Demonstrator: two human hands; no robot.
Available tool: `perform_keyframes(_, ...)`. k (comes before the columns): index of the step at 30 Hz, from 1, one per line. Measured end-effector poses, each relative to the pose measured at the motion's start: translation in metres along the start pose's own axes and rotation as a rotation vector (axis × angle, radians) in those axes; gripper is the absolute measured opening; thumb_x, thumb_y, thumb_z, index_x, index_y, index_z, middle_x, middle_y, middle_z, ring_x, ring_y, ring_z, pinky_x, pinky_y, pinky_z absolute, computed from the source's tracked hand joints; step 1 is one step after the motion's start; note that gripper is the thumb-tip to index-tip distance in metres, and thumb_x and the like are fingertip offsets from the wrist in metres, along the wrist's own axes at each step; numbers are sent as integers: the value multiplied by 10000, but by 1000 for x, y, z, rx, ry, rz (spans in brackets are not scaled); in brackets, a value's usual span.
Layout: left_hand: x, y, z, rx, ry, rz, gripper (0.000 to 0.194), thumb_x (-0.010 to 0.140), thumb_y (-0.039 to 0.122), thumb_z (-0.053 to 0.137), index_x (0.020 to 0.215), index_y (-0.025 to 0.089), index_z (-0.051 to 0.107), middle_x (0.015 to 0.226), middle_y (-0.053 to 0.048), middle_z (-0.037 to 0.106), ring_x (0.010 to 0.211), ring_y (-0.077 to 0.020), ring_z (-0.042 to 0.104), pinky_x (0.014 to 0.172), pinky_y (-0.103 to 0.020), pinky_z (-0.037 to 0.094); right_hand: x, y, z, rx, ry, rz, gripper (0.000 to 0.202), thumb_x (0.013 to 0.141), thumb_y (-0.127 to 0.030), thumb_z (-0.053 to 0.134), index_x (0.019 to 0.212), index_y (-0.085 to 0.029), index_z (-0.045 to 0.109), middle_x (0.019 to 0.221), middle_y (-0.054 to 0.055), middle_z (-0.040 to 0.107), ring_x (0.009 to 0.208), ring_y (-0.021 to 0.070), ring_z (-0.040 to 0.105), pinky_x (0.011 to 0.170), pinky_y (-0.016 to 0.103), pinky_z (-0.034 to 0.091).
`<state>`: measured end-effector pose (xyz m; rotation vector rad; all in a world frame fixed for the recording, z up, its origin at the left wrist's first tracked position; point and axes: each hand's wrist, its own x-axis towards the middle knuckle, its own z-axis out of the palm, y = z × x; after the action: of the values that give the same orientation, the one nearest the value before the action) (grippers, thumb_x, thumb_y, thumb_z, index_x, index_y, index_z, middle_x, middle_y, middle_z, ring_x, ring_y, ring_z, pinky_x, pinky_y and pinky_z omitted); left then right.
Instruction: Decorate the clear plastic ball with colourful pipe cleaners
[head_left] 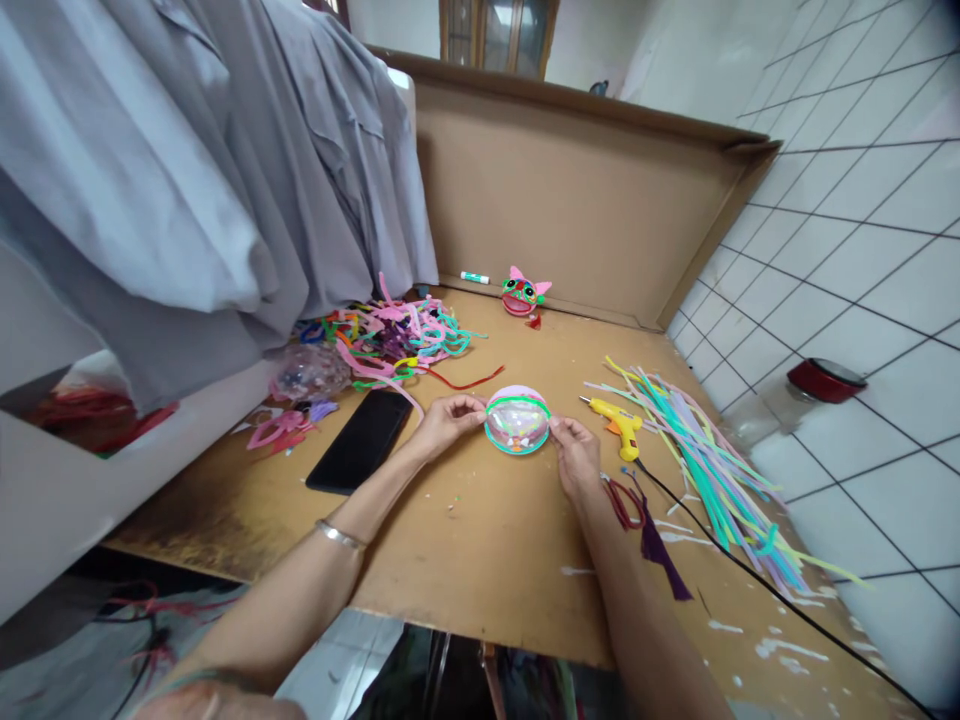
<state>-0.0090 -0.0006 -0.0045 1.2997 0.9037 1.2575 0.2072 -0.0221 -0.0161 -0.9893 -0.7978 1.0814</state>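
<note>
A clear round ball (pixel 517 425) with green bands around it and a pink top is held over the middle of the table. My left hand (pixel 450 422) pinches its left edge between thumb and fingers. On the opposite edge, my right hand (pixel 576 450) grips it with the fingertips. Just right of my right hand lies a yellow glue gun (pixel 621 424) with a black cord. A black phone (pixel 360 442) rests flat beyond my left forearm.
Tangled pipe cleaners (pixel 405 330) lie at the back left and a long bundle (pixel 697 470) at the right. A decorated animal head (pixel 523 292) and a marker (pixel 475 278) are by the cardboard wall (pixel 570 190). Red-handled scissors (pixel 624 503) lie near my right forearm.
</note>
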Motion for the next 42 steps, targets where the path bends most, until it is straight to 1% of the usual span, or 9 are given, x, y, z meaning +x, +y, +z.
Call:
perform_keyframes(4,0,-1,-3,-57,-12,-28,355,561,405,837,693,137,646,913,-63,700,871,-169,618,847,-306,455,3,-5,-4,38,-91,105,295,461,-367,870,558,-193,652,778,26,710,765,155,614,835,318,461)
perform_keyframes(6,0,1,-3,-81,-11,-39,360,552,383,848,718,138,643,890,-46,693,823,-145,614,823,-291,457,5,-7,-7,40,-157,153,314,434,-358,885,534,-193,637,779,22,703,753,146,609,807,307,467)
perform_keyframes(9,0,5,-2,-97,-31,-70,405,517,340,870,792,146,645,814,-13,673,724,-114,591,758,-271,464,6,-9,-11,44,-174,161,342,401,-363,902,538,-199,634,728,0,678,711,128,587,758,287,467)
perform_keyframes(15,-1,9,-2,-106,-87,-73,423,519,333,871,826,141,653,781,-13,668,722,-113,593,734,-254,480,5,-15,-15,2,-231,140,346,446,-351,904,652,-218,661,644,-40,616,632,105,532,683,262,446)
perform_keyframes(22,-2,10,-5,-146,-152,-74,399,544,340,863,797,134,633,768,-4,644,699,-93,561,708,-228,455,5,-20,-17,-63,-297,177,372,459,-348,904,727,-206,688,726,-23,651,688,114,559,743,277,445)
perform_keyframes(27,-3,11,-4,-142,-170,-49,383,572,349,848,787,136,614,784,-2,609,713,-98,540,708,-231,426,2,-23,-15,-93,-277,129,355,478,-359,889,725,-203,687,757,2,684,719,146,589,775,314,459)
perform_keyframes(32,-5,14,-2,-110,-168,67,305,598,345,831,731,139,649,961,-55,596,912,-163,553,829,-278,431,-1,-25,-8,-83,-229,52,337,462,-358,881,670,-218,656,826,24,695,805,180,607,791,324,481)
perform_keyframes(35,-5,15,-2,-112,-183,58,256,608,327,826,703,140,678,997,-65,586,950,-181,553,873,-307,431,-2,-25,-7,-51,-215,44,326,458,-315,879,666,-227,644,788,3,673,773,163,592,766,309,478)
perform_keyframes(42,-4,15,-7,-76,-269,73,207,660,342,797,787,182,762,1027,-63,537,981,-179,529,906,-315,428,-3,-25,-9,-52,-308,-21,193,513,-282,849,598,-230,685,803,8,639,835,172,572,788,310,457)
